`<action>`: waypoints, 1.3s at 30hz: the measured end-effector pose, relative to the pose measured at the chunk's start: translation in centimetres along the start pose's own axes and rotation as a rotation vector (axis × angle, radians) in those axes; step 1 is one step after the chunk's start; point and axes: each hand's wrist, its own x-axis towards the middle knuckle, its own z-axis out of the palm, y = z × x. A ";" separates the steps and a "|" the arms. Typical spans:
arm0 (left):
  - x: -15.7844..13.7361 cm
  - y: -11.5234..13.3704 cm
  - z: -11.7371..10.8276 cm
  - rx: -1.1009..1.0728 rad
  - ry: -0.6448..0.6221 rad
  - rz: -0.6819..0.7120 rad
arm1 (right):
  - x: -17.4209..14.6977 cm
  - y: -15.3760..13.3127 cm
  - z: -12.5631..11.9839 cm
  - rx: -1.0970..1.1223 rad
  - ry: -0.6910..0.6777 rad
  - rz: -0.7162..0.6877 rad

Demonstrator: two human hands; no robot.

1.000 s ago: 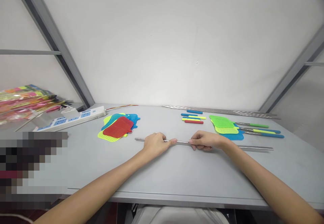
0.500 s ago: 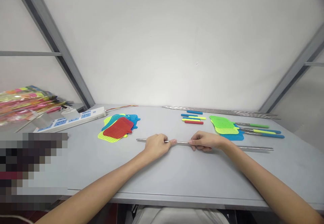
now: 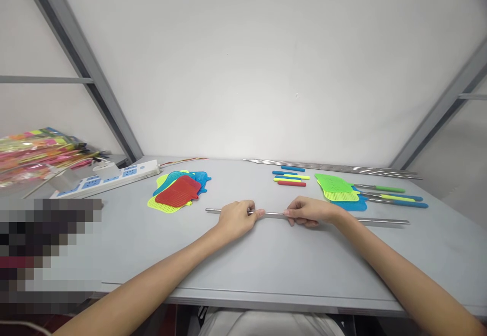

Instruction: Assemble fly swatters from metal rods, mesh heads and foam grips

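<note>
Both hands grip one thin metal rod (image 3: 273,213) that lies crosswise just over the grey table. My left hand (image 3: 238,218) is closed round its left part, and the rod's left end sticks out past the knuckles. Pinched between thumb and fingers, the rod's middle is held by my right hand (image 3: 307,211); the right part runs out behind that wrist. Up and left lies a pile of mesh fly swatter heads, a red one (image 3: 178,191) on top. Beyond my right hand are several coloured handle tubes (image 3: 291,183).
Fly swatters with handles (image 3: 337,186) lie right of my right hand. Long metal rods (image 3: 331,167) rest along the wall. At left are a white power strip (image 3: 110,180) and a heap of bagged colourful items (image 3: 36,148). The table's front edge (image 3: 266,298) runs before me.
The rod's right end has shifted very slightly left. Both hands keep their grip and place, and everything else is unmoved.
</note>
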 end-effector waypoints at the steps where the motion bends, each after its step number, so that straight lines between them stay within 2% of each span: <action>1: 0.0 0.0 0.0 -0.011 0.006 0.007 | 0.0 0.0 0.0 0.000 0.002 0.003; 16: 0.5 -0.2 0.6 0.035 0.078 0.069 | 0.4 0.7 -0.2 0.064 0.009 0.045; 24: 1.2 -0.4 -0.6 0.044 -0.027 0.096 | 0.4 0.7 -0.1 0.079 0.028 0.058; 33: 1.3 -0.9 -1.9 0.193 0.003 -0.094 | 0.3 0.4 0.2 0.102 0.052 0.051; 39: 1.4 -1.1 -1.3 0.085 -0.052 -0.132 | 0.3 0.6 0.1 0.086 0.040 0.067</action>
